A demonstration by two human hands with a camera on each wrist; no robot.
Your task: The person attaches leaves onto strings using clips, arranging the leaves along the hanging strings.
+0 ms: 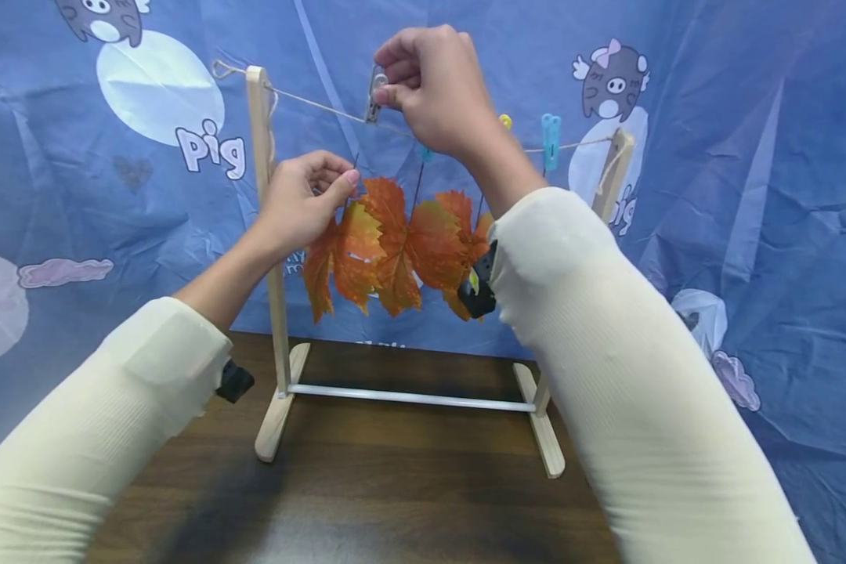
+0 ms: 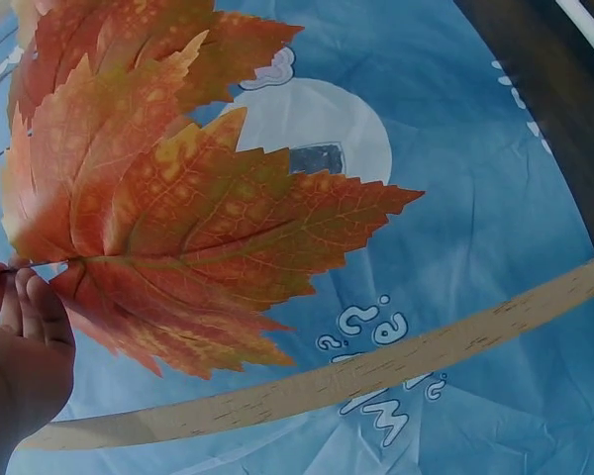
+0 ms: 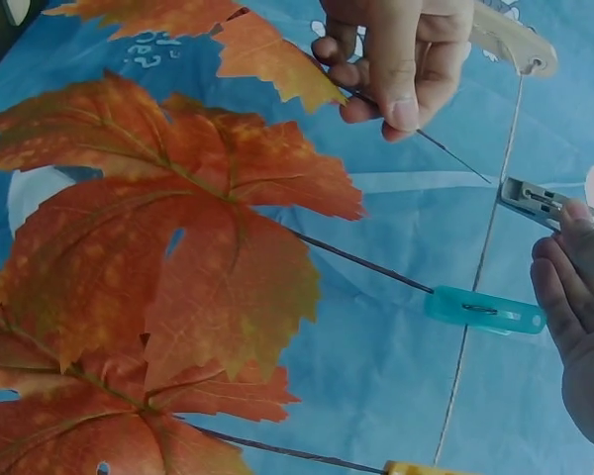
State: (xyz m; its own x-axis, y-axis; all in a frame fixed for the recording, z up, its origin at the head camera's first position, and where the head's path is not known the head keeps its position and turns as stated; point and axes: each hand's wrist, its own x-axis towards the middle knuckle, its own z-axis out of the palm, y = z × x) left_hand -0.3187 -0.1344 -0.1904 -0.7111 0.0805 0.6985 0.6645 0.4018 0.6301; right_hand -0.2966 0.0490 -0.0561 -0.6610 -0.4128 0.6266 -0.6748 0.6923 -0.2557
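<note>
My left hand [image 1: 303,200] pinches the thin stem of an orange artificial maple leaf [image 2: 218,228] between thumb and fingers, just below the string [image 1: 313,103]. The stem's free tip [image 3: 465,166] points up toward that string in the right wrist view. Above it, my right hand [image 1: 440,86] pinches a grey clothespin [image 3: 535,201], whose nose end is right at the string. A second orange leaf [image 3: 168,208] hangs by its stem from a teal clothespin [image 3: 485,311]. Another leaf [image 3: 99,406] hangs beyond it from a yellow clothespin [image 3: 426,468].
The string runs between a left wooden post [image 1: 261,133] and a right wooden post [image 1: 613,180]. A white bar [image 1: 409,398] joins the stand's feet on the dark wooden table [image 1: 395,486]. A blue clothespin [image 1: 551,142] clips near the right post. Blue printed cloth [image 1: 747,157] hangs behind.
</note>
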